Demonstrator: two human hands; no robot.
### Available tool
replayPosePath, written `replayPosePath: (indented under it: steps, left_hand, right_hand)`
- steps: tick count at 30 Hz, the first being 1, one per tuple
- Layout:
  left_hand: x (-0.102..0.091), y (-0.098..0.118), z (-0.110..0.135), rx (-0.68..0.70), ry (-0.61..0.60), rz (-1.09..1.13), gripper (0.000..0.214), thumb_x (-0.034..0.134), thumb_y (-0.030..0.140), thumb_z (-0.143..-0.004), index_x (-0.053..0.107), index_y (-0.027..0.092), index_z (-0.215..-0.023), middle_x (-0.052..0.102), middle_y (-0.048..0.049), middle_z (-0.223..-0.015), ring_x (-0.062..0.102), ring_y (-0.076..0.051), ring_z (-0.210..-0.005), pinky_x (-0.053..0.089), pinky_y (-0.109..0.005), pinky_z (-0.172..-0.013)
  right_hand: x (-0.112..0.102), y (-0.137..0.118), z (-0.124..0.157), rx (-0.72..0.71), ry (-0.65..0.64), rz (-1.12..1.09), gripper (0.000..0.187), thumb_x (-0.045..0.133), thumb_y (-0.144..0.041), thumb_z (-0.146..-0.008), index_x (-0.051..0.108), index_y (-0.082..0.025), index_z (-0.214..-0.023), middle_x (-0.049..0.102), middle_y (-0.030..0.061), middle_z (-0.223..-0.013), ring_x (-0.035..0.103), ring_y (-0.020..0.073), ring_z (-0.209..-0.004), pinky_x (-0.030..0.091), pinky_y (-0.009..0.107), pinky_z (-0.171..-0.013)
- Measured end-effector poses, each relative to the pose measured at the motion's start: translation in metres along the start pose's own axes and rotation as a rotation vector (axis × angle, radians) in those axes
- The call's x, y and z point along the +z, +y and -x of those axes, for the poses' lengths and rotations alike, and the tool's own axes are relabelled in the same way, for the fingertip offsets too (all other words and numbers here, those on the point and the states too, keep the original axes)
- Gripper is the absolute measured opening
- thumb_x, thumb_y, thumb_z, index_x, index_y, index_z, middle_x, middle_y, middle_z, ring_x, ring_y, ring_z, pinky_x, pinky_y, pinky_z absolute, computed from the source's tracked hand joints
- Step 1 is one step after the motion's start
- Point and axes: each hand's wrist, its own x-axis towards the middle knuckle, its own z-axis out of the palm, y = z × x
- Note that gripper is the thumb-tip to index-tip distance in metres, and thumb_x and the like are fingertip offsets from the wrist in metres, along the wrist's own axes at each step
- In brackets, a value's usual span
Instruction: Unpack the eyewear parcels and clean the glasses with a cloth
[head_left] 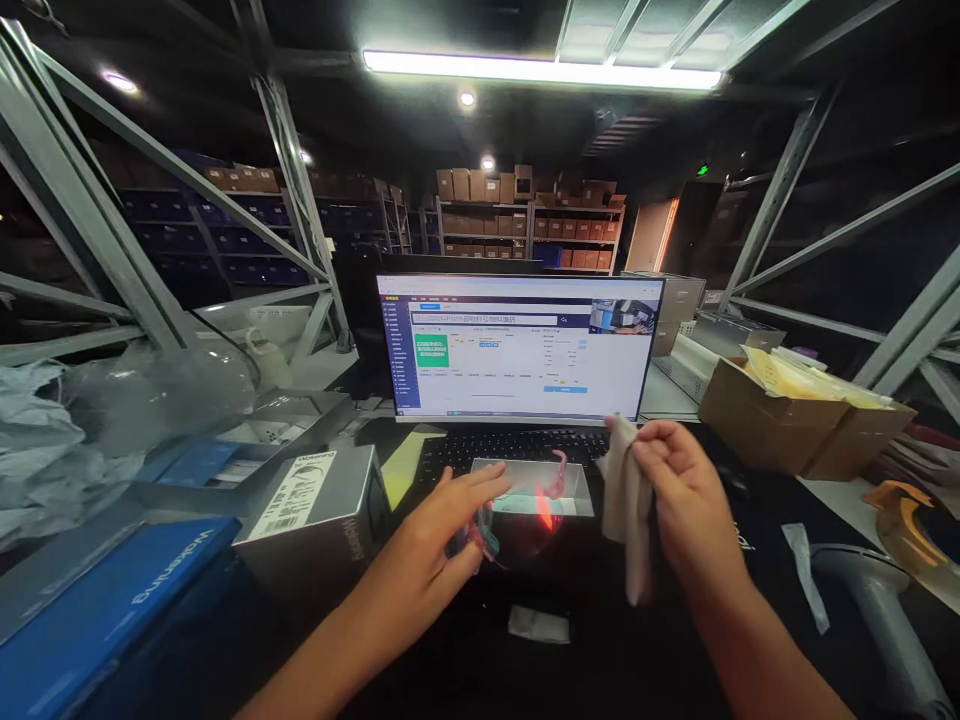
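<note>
My left hand (442,530) reaches forward over the dark desk with its fingers stretched out flat, touching a clear plastic bag (534,490) that holds pink-red glasses and lies on the keyboard (510,448). My right hand (679,490) is closed in a pinch on a small pale cloth (624,510), which hangs down from the fingers to the right of the bag. A computer monitor (517,345) with a lit white page stands just behind the keyboard.
A grey labelled box (319,520) and a blue box (105,610) sit at the left, with crumpled plastic wrap (45,450) behind. An open cardboard box (795,405) of papers stands at the right, a grey barcode scanner (877,600) nearer. Metal rack beams flank both sides.
</note>
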Motion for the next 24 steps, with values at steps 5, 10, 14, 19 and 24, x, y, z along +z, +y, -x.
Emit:
replayPosePath:
  steps: [5, 10, 14, 19, 24]
  left_hand:
    - [-0.011, 0.002, -0.001, 0.035, -0.131, -0.040, 0.057, 0.050, 0.012, -0.094, 0.049, 0.036, -0.146, 0.045, -0.0043, -0.156, 0.041, -0.027, -0.145, 0.021, -0.061, -0.122]
    - [-0.015, -0.002, 0.000, 0.040, -0.243, -0.052, 0.060, 0.049, 0.013, -0.096, 0.043, 0.042, -0.148, 0.044, 0.0008, -0.157, 0.038, -0.024, -0.147, 0.021, -0.057, -0.123]
    - [-0.018, 0.001, -0.002, 0.031, -0.266, -0.011, 0.054, 0.052, 0.016, -0.097, 0.049, 0.039, -0.145, 0.053, 0.0002, -0.149, 0.047, -0.023, -0.140, 0.036, -0.045, -0.119]
    - [-0.014, 0.000, -0.007, 0.014, -0.240, 0.061, 0.050, 0.055, 0.016, -0.095, 0.053, 0.034, -0.142, 0.063, 0.0005, -0.137, 0.061, -0.017, -0.122, 0.047, -0.031, -0.106]
    - [-0.008, -0.006, -0.006, -0.013, -0.023, 0.078, 0.037, 0.065, 0.020, -0.089, 0.067, 0.022, -0.126, 0.073, -0.0051, -0.119, 0.069, -0.020, -0.106, 0.053, -0.029, -0.094]
  right_hand:
    - [0.004, -0.007, 0.010, -0.032, 0.116, -0.077, 0.038, 0.072, -0.043, -0.088, 0.054, -0.027, -0.118, 0.077, 0.0023, -0.096, 0.071, 0.0172, -0.082, 0.053, 0.027, -0.072]
    - [0.007, -0.002, 0.021, -0.184, 0.004, 0.456, 0.022, 0.058, -0.043, -0.096, 0.061, -0.022, -0.102, 0.074, 0.0025, -0.077, 0.067, 0.0179, -0.063, 0.045, 0.027, -0.058]
    - [0.000, 0.000, 0.009, -0.219, 0.091, 0.959, 0.020, 0.050, -0.040, -0.096, 0.057, -0.021, -0.101, 0.069, 0.0023, -0.065, 0.059, 0.0208, -0.051, 0.031, 0.029, -0.052]
    - [0.008, -0.004, 0.030, -0.417, 0.172, 0.853, 0.008, 0.050, -0.030, -0.097, 0.050, -0.023, -0.100, 0.066, 0.0011, -0.069, 0.063, 0.0206, -0.055, 0.038, 0.029, -0.052]
    - [0.018, -0.021, 0.070, -0.524, -0.579, 0.516, 0.011, 0.057, -0.017, -0.094, 0.059, -0.024, -0.102, 0.066, 0.0084, -0.133, 0.063, 0.0236, -0.122, 0.049, 0.037, -0.104]
